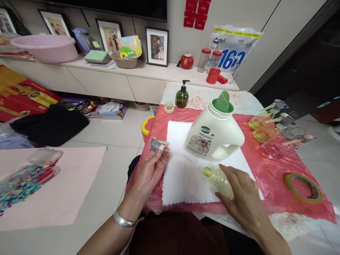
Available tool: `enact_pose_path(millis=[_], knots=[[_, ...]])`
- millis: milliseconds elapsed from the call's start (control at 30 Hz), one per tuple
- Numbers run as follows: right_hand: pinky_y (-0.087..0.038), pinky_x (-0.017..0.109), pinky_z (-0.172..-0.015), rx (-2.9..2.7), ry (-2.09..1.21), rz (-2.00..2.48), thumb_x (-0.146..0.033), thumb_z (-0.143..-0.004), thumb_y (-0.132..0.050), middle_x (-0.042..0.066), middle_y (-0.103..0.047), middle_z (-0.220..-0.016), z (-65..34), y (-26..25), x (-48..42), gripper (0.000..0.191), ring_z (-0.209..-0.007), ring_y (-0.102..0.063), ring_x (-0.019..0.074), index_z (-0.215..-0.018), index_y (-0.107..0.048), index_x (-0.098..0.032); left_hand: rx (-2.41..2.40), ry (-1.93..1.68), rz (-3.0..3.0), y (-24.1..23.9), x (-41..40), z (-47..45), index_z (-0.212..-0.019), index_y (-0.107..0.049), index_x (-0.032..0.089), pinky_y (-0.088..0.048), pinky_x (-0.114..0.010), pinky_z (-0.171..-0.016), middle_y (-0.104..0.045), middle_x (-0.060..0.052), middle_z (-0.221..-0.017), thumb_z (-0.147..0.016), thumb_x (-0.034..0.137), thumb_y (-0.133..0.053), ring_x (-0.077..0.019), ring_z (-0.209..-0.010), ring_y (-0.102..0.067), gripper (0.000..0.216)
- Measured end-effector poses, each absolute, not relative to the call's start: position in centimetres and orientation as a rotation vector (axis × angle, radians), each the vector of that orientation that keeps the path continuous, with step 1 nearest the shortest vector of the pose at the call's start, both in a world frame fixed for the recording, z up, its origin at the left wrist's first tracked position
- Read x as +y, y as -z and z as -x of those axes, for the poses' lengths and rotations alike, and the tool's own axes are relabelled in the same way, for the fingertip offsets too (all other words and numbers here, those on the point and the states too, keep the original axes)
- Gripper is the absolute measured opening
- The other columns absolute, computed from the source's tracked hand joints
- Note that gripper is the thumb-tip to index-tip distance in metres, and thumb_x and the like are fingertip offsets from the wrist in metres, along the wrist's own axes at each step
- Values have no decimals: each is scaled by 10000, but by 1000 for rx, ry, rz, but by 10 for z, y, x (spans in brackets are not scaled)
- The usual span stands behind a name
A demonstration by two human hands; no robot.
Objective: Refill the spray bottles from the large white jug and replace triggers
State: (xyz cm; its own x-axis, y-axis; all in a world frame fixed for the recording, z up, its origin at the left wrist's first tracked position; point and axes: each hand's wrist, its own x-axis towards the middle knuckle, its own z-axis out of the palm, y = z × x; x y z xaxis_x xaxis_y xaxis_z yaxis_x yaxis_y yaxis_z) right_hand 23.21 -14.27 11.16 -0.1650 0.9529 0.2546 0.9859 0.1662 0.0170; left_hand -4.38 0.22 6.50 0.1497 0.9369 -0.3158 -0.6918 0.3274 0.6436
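Observation:
My left hand [151,170] pinches a small grey spray-pump head [157,145] at the left edge of a white cloth [180,177]. A thin clear tube runs from the pump head across the cloth. My right hand [240,193] wraps round a small clear yellowish bottle [216,178] lying on its side, its open neck pointing left. Just behind the bottle stands a large white detergent jug [215,132] with a green pour spout, its cap off.
A red plastic sheet [268,166] covers the table. On it lie a tape roll [302,186], several small spray bottles [268,125] at the right, a green pump bottle [182,96] and a small cap [169,106]. A cabinet with picture frames stands behind.

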Motion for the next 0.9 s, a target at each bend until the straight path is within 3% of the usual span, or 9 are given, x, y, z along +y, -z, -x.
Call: enact_pose_path(millis=[300,433,667,900], knots=[[-425,451,-923,-2159,132,1981,-298,-997,-547,142,-509,-1369,-199,-111,-141,557,-1212,-502,293,-1517,-372,-199,772,-1221,-341,-75,-11,44,-731,-711,208,-552,-319,-987,-777,-30,-1025,-714,264,-923,-197,-1019,-709,220],[-418,431,-880,-2160,123,1909,-359,-1034,-503,153,-514,-1363,-188,-109,-139,580,-1177,-506,298,-1555,-329,-174,791,-1182,-374,-79,-22,37,-808,-749,185,-551,-310,-946,-779,-41,-1033,-682,281,-944,-188,-974,-714,252],[-379,447,-938,-2130,35,1822,-457,-1080,-401,139,-504,-1379,-172,-102,-136,545,-1206,-489,304,-1541,-343,-173,742,-1107,-425,-88,-41,21,-972,-781,187,-543,-293,-859,-788,-34,-979,-623,295,-980,-157,-864,-721,416],[-407,439,-966,-2089,-91,1710,-425,-1053,-475,128,-484,-1384,-163,-101,-135,573,-1214,-469,295,-1543,-341,-160,755,-1107,-571,-90,-48,19,-927,-781,192,-483,-270,-853,-767,-11,-915,-603,304,-993,-137,-875,-656,403]])
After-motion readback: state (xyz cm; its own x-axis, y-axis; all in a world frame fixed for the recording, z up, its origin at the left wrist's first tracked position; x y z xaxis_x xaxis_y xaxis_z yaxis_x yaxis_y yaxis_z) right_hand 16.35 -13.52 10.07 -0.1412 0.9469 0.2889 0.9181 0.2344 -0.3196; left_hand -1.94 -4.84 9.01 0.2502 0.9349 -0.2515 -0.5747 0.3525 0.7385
